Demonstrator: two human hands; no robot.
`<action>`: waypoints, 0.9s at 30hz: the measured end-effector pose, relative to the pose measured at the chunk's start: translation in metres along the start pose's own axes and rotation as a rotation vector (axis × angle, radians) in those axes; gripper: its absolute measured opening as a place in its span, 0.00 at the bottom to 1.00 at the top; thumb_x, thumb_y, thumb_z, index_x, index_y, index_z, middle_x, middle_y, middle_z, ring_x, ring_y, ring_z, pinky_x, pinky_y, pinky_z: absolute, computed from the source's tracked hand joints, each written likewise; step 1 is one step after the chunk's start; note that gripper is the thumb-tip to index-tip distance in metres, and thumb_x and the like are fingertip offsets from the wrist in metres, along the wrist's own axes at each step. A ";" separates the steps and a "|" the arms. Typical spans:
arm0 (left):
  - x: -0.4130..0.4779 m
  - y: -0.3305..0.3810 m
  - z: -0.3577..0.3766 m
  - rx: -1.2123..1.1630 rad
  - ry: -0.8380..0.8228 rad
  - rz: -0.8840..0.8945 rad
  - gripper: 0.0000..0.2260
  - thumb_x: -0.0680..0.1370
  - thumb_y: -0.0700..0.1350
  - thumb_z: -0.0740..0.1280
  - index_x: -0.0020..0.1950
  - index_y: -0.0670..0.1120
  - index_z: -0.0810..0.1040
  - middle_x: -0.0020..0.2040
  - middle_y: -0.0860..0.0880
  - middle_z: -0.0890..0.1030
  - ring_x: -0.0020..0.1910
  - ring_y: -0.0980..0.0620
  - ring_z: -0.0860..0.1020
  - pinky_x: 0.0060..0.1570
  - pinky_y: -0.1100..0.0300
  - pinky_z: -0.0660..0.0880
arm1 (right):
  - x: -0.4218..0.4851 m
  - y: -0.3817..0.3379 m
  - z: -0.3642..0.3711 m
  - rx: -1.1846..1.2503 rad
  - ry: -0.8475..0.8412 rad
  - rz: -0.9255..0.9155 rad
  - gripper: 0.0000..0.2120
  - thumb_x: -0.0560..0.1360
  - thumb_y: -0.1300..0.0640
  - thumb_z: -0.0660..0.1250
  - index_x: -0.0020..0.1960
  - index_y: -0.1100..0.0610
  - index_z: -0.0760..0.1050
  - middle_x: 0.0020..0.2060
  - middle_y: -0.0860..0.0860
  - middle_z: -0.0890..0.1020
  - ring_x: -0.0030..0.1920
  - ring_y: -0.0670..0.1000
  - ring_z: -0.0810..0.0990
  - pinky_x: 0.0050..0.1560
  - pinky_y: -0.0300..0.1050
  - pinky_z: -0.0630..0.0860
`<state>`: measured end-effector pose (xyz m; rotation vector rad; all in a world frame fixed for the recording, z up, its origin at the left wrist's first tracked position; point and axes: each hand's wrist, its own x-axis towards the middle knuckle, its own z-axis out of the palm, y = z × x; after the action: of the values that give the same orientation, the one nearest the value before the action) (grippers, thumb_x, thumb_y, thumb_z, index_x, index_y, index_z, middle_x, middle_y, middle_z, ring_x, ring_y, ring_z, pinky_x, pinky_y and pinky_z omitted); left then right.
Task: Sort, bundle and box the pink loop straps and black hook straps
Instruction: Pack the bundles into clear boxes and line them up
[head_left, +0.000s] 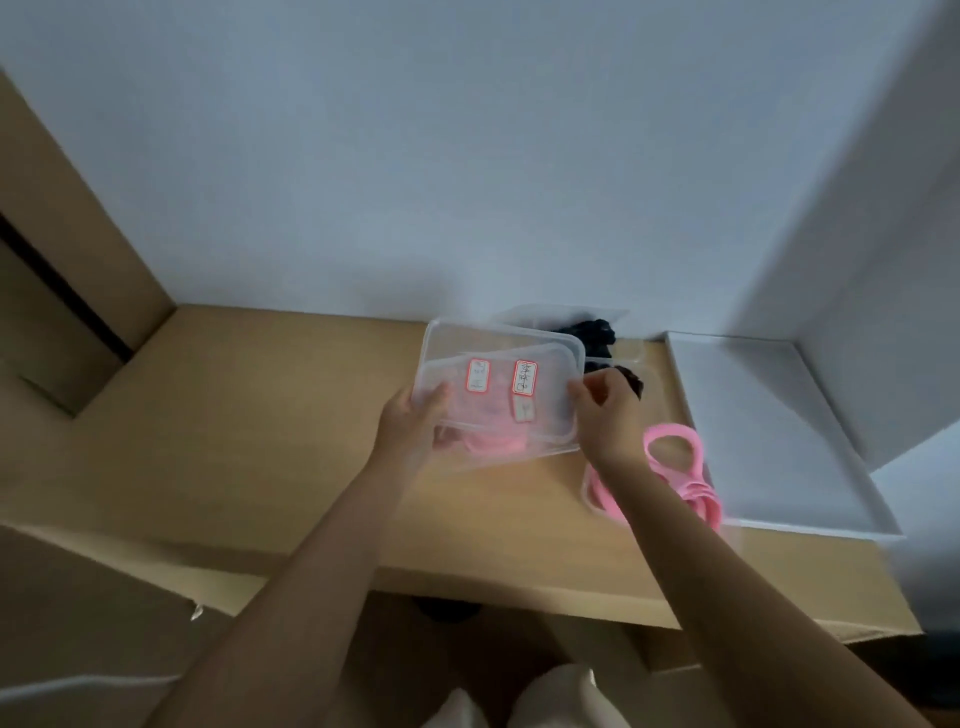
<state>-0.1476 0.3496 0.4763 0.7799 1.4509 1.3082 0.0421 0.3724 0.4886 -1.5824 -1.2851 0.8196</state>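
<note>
Holding a clear plastic box (498, 384) by its two short ends, you kept it tilted just above the worktop (249, 457). Your left hand (415, 426) gripped the left end, thumb on the near face and fingers (447, 441) curled behind it; your right hand (605, 410) pinched the right edge with its fingers pressed together. Two red-bordered labels (524, 378) showed on the box, their writing too blurred to read, and pink loop straps (493, 441) showed through its lower part, though whether they lay inside or beneath it could not be told. More pink loop straps (675, 467) sat heaped in a shallow clear tray (589, 493) just right of your right wrist. Black hook straps (592, 332) were piled in another clear container (561, 314) behind the box, near the white wall (467, 156). A white flat tray (753, 426) lay at the worktop's right end, beside the pink heap.
</note>
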 end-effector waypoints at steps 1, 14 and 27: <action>-0.003 -0.003 -0.013 0.010 0.056 0.004 0.08 0.78 0.44 0.66 0.40 0.45 0.72 0.34 0.47 0.74 0.22 0.61 0.75 0.24 0.65 0.75 | -0.006 -0.002 0.012 -0.012 -0.025 0.006 0.05 0.77 0.58 0.64 0.44 0.59 0.72 0.35 0.49 0.74 0.36 0.48 0.71 0.39 0.43 0.68; -0.033 -0.055 -0.150 0.038 0.634 -0.170 0.22 0.82 0.56 0.52 0.49 0.40 0.75 0.38 0.43 0.78 0.35 0.46 0.77 0.38 0.56 0.73 | -0.063 -0.009 0.129 0.042 -0.239 0.181 0.05 0.78 0.59 0.63 0.45 0.60 0.72 0.34 0.50 0.75 0.41 0.54 0.75 0.44 0.49 0.75; -0.046 -0.054 -0.159 0.404 0.524 -0.024 0.09 0.80 0.46 0.59 0.54 0.42 0.75 0.57 0.40 0.76 0.55 0.43 0.73 0.49 0.54 0.70 | -0.073 -0.002 0.135 0.025 -0.268 0.198 0.06 0.78 0.60 0.62 0.48 0.63 0.75 0.36 0.53 0.77 0.36 0.50 0.72 0.36 0.42 0.69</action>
<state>-0.2755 0.2441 0.4232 0.6964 2.1828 1.2712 -0.0970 0.3338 0.4377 -1.6382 -1.3105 1.2007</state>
